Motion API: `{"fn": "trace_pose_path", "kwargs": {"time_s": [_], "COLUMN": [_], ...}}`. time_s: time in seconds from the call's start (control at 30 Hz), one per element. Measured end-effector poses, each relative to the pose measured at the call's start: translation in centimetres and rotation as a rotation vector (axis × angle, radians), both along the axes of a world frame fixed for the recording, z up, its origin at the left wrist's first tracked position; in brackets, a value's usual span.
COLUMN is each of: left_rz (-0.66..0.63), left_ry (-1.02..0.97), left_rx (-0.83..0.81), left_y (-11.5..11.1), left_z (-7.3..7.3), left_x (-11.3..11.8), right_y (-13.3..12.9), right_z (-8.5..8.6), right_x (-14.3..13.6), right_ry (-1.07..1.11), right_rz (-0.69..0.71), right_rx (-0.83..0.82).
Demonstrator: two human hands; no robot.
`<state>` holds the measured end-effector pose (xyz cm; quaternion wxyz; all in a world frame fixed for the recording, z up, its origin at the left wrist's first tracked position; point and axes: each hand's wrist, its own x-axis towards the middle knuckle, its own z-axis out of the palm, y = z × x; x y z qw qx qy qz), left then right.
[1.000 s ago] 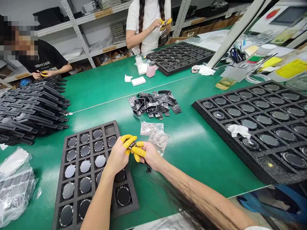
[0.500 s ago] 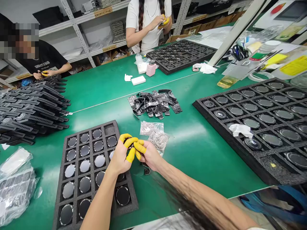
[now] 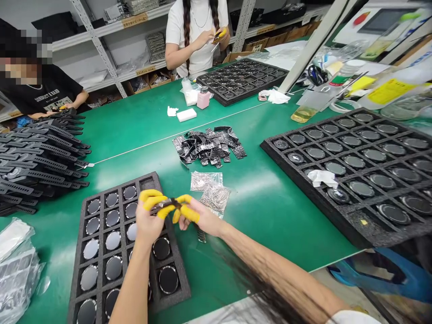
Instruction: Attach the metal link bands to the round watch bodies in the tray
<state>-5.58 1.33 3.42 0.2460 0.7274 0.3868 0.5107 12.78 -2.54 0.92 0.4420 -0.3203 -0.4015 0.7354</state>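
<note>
My left hand (image 3: 148,218), in yellow finger cots, is closed round a dark watch case (image 3: 162,204) seen nearly edge-on. Against the case's right end, my right hand (image 3: 199,216), also in yellow cots, pinches; its fingertips partly cover what they grip there. A short black strap piece (image 3: 201,235) shows just below my right hand; whether it lies on the table or hangs, I cannot tell. Under my left forearm sits a black foam tray (image 3: 184,288) of round watch cases. Beyond my right hand are clear bags of metal pins (image 3: 216,198).
Black strap pieces (image 3: 209,146) lie heaped mid-table. Finished-looking straps with watches (image 3: 40,157) are stacked at left, above plastic packaging (image 3: 15,274). A larger foam tray (image 3: 303,191) stands at right. Two people (image 3: 199,40) (image 3: 47,92) work across the green table (image 3: 135,135).
Both hands have shifted left, and the watch case now shows more clearly between them. The left hand has moved further from the right. The whole view has turned slightly.
</note>
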Motion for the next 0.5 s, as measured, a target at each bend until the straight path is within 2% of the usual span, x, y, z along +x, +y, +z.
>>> {"fn": "trace_pose_path", "kwargs": {"time_s": [0.13, 0.2, 0.27, 0.33, 0.43, 0.5], "left_rz": [0.161, 0.173, 0.104, -0.032, -0.177, -0.173], "left_ry": [-0.533, -0.587, -0.446, -0.214, 0.015, -0.015], "left_rx": [-0.215, -0.245, -0.22, -0.248, -0.461, -0.662], "left_y": [0.4, 0.3, 0.0, -0.5, -1.4, -1.8], "left_z": [1.6, 1.8, 1.1, -0.2, -2.0, -2.3], "left_x": [0.2, 0.3, 0.6, 1.1, 2.5, 3.2], "right_y": [0.4, 0.8, 1.1, 1.5, 2.0, 2.1], "right_z": [-0.2, -0.2, -0.1, 0.2, 0.7, 0.9], "right_x": [1.2, 1.8, 2.3, 2.6, 3.6, 5.2], "right_ry": [-0.244, -0.316, -0.33, -0.256, -0.182, -0.26], "right_rz": [0.363, 0.422, 0.33, 0.171, -0.032, -0.095], "right_rx": [-0.038, -0.055, -0.045, -0.041, -0.056, -0.075]}}
